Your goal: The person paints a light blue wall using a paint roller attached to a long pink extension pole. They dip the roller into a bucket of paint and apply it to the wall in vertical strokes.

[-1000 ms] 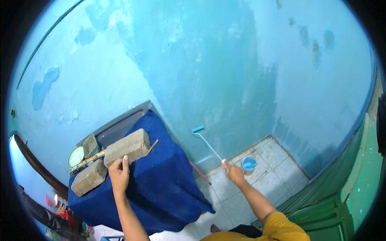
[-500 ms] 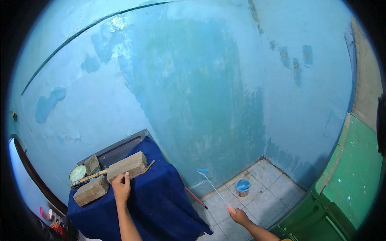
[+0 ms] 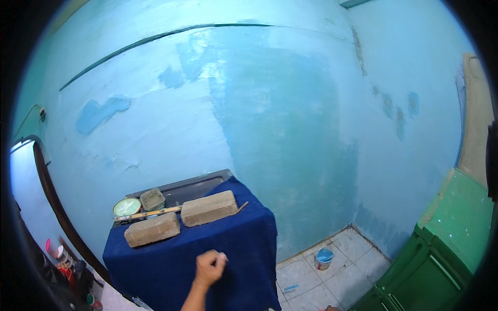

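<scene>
Since half a second before, the left hand (image 3: 210, 267) had come off the larger brick (image 3: 210, 208), and the paint roller (image 3: 291, 288) showed lower in view. That hand was curled into a loose fist before the blue cloth (image 3: 155, 272) draped over the bench. Only a sliver of the right hand (image 3: 330, 309) showed at the bottom edge, so its grip could not be told. The roller's blue head was over the floor tiles (image 3: 345, 280); whether it touched them was unclear. On the bench lay the larger brick and a smaller brick (image 3: 152, 230), with a round tub (image 3: 127, 207) behind. Beyond the roller, a bucket (image 3: 322, 263) stood near the patchy blue wall (image 3: 290, 129).
</scene>
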Demonstrator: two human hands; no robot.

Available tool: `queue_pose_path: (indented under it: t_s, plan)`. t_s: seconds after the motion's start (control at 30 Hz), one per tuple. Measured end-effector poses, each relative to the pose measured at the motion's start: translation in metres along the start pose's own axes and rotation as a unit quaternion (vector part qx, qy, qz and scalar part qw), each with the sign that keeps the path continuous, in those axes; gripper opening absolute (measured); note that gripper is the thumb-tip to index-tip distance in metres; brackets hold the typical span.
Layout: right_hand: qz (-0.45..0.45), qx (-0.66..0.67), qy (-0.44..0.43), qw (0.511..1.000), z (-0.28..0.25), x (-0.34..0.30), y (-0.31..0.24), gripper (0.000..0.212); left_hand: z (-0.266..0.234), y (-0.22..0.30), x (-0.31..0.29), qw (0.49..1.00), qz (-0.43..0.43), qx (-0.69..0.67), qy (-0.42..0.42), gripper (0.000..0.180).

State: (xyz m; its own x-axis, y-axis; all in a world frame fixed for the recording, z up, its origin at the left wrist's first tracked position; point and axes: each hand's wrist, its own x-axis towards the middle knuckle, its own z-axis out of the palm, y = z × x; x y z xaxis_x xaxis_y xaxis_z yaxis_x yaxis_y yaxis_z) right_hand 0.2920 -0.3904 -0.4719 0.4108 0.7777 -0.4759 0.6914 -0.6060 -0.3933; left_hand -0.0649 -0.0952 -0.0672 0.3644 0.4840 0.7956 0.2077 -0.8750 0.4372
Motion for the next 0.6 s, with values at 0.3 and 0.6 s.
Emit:
queue_pose_path:
  t_s: [0.3,0.6]
  plan:
    - [-0.096,-0.068,-0.04,0.992,0.06,0.035,0.051,0.041,0.026,-0.115,-0.443,0.944,-0.284,0.055,-0.161,0.03]
    - [-0.022,-0.075,-0.098,0.992,0.045,0.048,-0.024,0.047,-0.052,-0.081,-0.449,0.824,-0.555,0.027,-0.112,0.032]
